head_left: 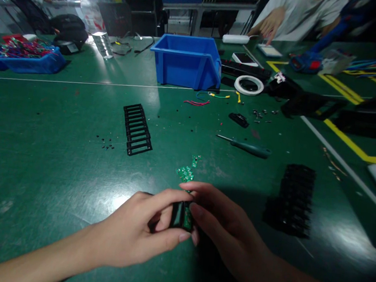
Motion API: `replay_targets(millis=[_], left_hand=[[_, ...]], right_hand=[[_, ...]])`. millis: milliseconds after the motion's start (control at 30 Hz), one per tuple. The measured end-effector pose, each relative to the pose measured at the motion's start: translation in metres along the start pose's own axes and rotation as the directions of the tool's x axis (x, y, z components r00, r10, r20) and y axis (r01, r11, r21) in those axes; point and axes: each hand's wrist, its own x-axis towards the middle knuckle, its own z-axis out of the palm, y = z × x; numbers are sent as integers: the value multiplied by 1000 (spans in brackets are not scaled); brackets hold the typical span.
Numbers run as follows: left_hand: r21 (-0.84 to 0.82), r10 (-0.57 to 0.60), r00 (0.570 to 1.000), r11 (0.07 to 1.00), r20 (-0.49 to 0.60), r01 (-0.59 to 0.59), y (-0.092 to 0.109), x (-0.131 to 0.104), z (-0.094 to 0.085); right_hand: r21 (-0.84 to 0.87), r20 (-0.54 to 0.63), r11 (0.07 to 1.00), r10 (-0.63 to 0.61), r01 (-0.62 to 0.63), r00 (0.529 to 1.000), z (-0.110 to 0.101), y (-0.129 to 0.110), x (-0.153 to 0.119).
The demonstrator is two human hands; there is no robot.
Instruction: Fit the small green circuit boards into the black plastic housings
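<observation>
Between my two hands is a small black plastic housing (177, 215) with a green circuit board (187, 220) at its right side. My left hand (147, 227) grips the housing with thumb and fingers. My right hand (223, 225) has its fingertips pressed against the circuit board end; part of that contact is hidden. Just beyond my fingers lies a little pile of small green circuit boards (185, 173). Ahead to the left is a black slotted plastic frame (137, 129), with several tiny black parts (108, 143) beside it.
A green-handled screwdriver (249, 148) lies ahead right, near loose screws (261, 115). Dark stacked parts (296, 199) sit at right. Farther back are a blue bin (184, 64), a white ring (248, 85), a plastic bottle (101, 41) and a blue tray of wires (32, 59). Another person's hand (272, 25) rests opposite.
</observation>
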Motion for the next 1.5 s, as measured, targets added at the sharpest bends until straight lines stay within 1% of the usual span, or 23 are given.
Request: replay_targets(millis=[200,367,600,833,1000,1133,1300,1400,1500], left_hand=[[5,11,1000,1000,1,-11,0,-1,0],[-33,-41,999,999,9,41,2,0,-2],[-83,-70,994,995,-80,63,0,3,-2],[-96,-113,982,991,-153,99,2,7,-5],[-108,-123,979,988,-165,106,3,8,-7],[-134,-123,978,986,-167,102,4,10,-7],[-175,-130,977,980,-168,100,6,11,-7],[-160,-114,978,983,-172,86,5,10,-7],[-118,-103,978,990,-179,82,4,9,-7]], right_hand=[[1,-11,999,-36,36,999,0,0,1],[47,-47,998,-47,49,998,1,1,2],[167,-81,982,-73,86,994,2,0,6],[195,-42,980,-24,32,999,2,-5,8],[207,-38,978,12,-4,999,2,-3,7],[209,-3,978,14,-13,1000,3,-5,7],[207,32,977,52,-58,998,3,-6,6],[207,69,975,63,-76,996,2,-6,5],[241,89,967,59,-79,994,1,-7,4]])
